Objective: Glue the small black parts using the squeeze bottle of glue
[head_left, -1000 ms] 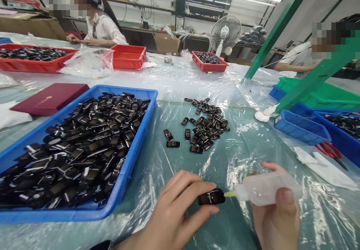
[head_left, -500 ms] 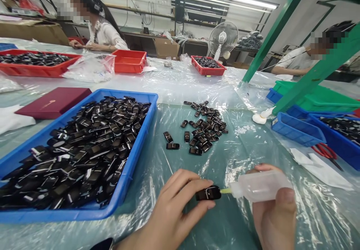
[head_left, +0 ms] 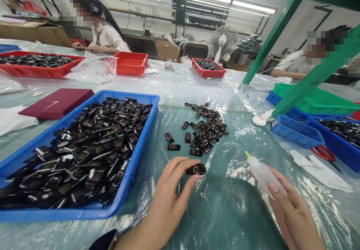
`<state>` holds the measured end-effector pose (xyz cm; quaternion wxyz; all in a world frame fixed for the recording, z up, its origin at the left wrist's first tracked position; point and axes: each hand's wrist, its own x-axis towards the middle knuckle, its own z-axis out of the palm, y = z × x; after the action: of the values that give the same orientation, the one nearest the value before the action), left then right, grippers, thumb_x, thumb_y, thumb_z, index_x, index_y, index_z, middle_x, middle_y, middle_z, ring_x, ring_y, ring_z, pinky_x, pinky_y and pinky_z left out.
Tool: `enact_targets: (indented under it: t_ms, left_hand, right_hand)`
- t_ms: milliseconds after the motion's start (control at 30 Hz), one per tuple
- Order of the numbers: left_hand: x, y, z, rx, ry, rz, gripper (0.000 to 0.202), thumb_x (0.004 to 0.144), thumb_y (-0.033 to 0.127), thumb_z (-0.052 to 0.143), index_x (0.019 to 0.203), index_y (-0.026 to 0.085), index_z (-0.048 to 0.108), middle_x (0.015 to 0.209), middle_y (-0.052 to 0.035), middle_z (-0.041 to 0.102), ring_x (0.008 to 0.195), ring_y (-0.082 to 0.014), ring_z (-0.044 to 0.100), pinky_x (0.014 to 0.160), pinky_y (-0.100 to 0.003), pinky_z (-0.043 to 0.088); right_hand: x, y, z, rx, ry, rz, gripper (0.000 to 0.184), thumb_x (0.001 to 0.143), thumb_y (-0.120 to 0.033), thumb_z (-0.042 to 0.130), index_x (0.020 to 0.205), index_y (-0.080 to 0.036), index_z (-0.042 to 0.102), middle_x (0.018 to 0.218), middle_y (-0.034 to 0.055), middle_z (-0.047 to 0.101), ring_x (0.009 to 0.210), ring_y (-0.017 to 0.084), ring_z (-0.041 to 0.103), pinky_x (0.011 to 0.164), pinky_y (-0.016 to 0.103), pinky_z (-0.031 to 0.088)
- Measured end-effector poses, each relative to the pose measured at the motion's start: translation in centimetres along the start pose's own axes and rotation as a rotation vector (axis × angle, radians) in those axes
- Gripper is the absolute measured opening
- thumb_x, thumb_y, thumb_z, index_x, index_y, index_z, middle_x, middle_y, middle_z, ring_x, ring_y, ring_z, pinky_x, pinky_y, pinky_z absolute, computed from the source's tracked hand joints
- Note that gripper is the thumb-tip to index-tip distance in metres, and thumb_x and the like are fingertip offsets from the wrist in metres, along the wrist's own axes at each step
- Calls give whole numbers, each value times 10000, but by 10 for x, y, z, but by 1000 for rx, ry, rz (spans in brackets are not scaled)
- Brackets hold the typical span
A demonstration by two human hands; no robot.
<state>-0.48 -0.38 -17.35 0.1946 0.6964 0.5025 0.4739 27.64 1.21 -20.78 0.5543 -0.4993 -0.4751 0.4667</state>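
Pinching a small black glossy clip part between thumb and fingertips, my left hand holds it just above the plastic-covered table, a little short of the loose pile of black parts. I judge the piece light and rigid, with a shiny face that could slip, so its short edges look like the safest place to grip, as the fingers do now. My right hand is wrapped around a soft translucent squeeze bottle, its yellowish nozzle tilted up and to the left, well apart from the part. That bottle looks pliable, so I would hold it by the body with only gentle pressure.

At my left, the big blue tray is heaped almost to the rim with the same black pieces. On the right stands a small blue bin; I cannot tell what is inside it. Beyond it a larger blue tray holds more black parts, with red-handled scissors lying just in front and green trays stacked behind. Farther across the table I see a long red tray full of dark parts, a red tray that looks bare inside, and a smaller red tray of dark parts near a desk fan. A maroon box lies shut beside the big tray. Two other people sit at the far side.
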Motion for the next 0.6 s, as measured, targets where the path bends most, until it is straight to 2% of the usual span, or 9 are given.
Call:
enact_targets:
  t_ms: [100,233,300,367,400,433,467,533,600]
  left_hand:
    - [0,1,0,-4,-16,7,213,1062,300,471,1245,381,545,1171,64,558,1098,-67,536,877,-181,444]
    - [0,2,0,-25,-18,12,212,1058,276,478,1245,350,544,1178,40,562,1086,-95,556,863,-216,467]
    - [0,2,-1,-24,-27,11,213,1058,266,475,1246,340,542,1179,30,561,1083,-106,558,853,-231,474]
    - [0,1,0,-20,-32,23,212,1056,261,476,1246,327,543,1174,22,565,1081,-114,558,855,-243,477]
    - [0,1,0,-19,-29,29,213,1055,258,477,1248,320,543,1169,19,568,1078,-117,559,856,-249,479]
    - [-1,0,1,-18,-26,37,213,1053,252,479,1248,314,543,1165,16,570,1076,-120,559,858,-254,481]
    - [-1,0,1,-16,-29,36,215,1051,243,482,1246,313,542,1166,15,569,1079,-121,558,858,-255,484]
    - [-2,-1,2,-8,-36,44,218,1045,227,484,1239,311,539,1171,13,562,1089,-125,555,865,-255,492]
    - [-3,-1,2,-4,-40,70,217,1039,211,487,1228,304,539,1162,7,559,1086,-129,556,872,-254,497]
  right_hand:
    - [7,0,5,-48,-85,-46,578,910,-458,795,1380,-230,548,1383,55,479,1295,165,455,969,94,448]
    - [9,9,14,-195,-73,-139,559,904,-467,775,1307,-149,554,1335,103,515,1245,194,505,963,169,481]
    - [1,11,19,-328,33,-271,612,870,-465,792,1327,-159,523,1308,92,528,1197,196,531,946,208,472]
    - [-14,9,27,-453,225,-419,582,838,-448,819,1273,-171,550,1176,61,573,1036,169,576,882,207,457]
    - [-23,7,34,-438,340,-462,433,873,-414,797,1153,-163,581,1040,43,585,918,145,567,825,196,440]
    - [-31,5,42,-411,390,-454,288,938,-392,732,1041,-158,598,1005,43,571,894,142,529,822,200,422]
    - [-38,3,51,-425,328,-437,201,1005,-367,655,1003,-173,602,986,30,569,893,138,516,811,189,409]
    - [-46,2,69,-484,35,-437,82,1083,-276,518,1066,-237,588,1030,-10,559,940,118,537,800,163,416]
    - [-44,5,86,-614,-275,-509,257,1107,-247,419,1333,-316,520,1060,8,532,925,140,552,763,202,468]
